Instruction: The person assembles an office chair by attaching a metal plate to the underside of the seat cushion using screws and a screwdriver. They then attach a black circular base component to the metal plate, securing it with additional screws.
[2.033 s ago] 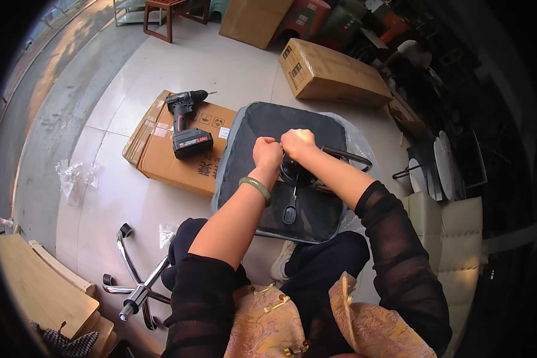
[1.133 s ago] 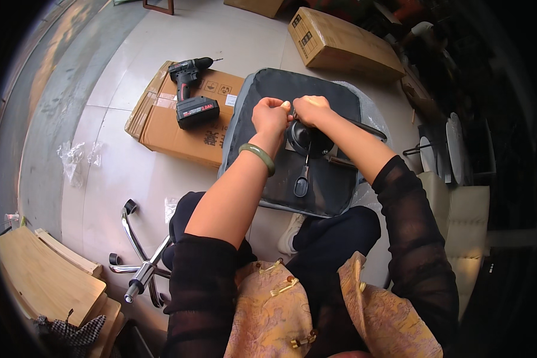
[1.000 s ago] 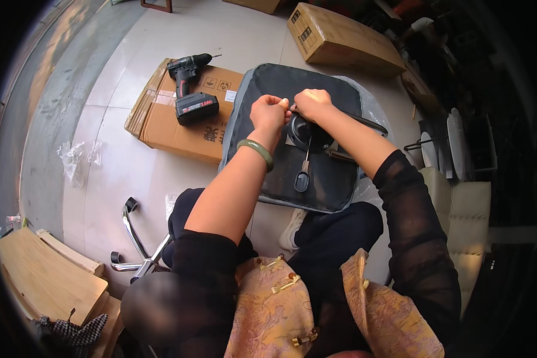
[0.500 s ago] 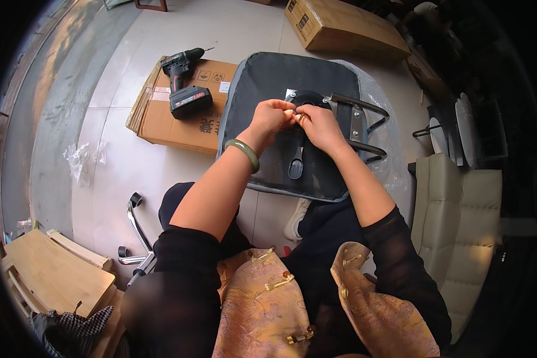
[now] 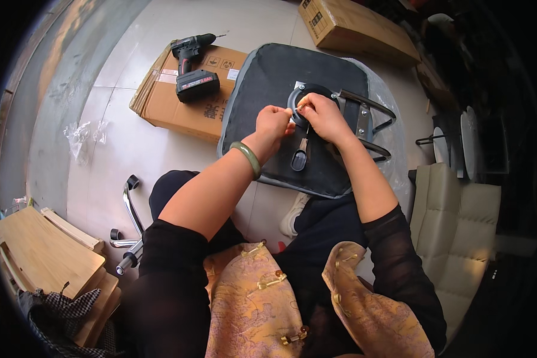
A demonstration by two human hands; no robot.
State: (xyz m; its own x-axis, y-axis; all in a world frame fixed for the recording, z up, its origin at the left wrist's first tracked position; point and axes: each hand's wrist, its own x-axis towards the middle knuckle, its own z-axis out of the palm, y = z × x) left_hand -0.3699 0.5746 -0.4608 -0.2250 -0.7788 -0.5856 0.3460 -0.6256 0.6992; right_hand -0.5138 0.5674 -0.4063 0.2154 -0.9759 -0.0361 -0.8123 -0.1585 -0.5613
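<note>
A dark padded chair seat lies with its underside up in front of me. On it sits a black round mounting plate with a lever whose paddle-shaped end points toward me. My left hand, with a green bangle on the wrist, is closed in a pinch at the plate's left edge. My right hand is pinched over the plate, its fingertips close to the left ones. Whatever lies between the fingertips is too small to make out. Bolt heads show on the plate and the metal bracket.
A cordless drill lies on a cardboard box left of the seat. Another carton stands at the far right. A chrome chair base with casters and wooden boards are at my left. A beige padded seat stands right.
My fingertips have moved slightly apart, baring more of the round plate between them. Both hands remain over the chair seat. The whole view has shifted a little.
</note>
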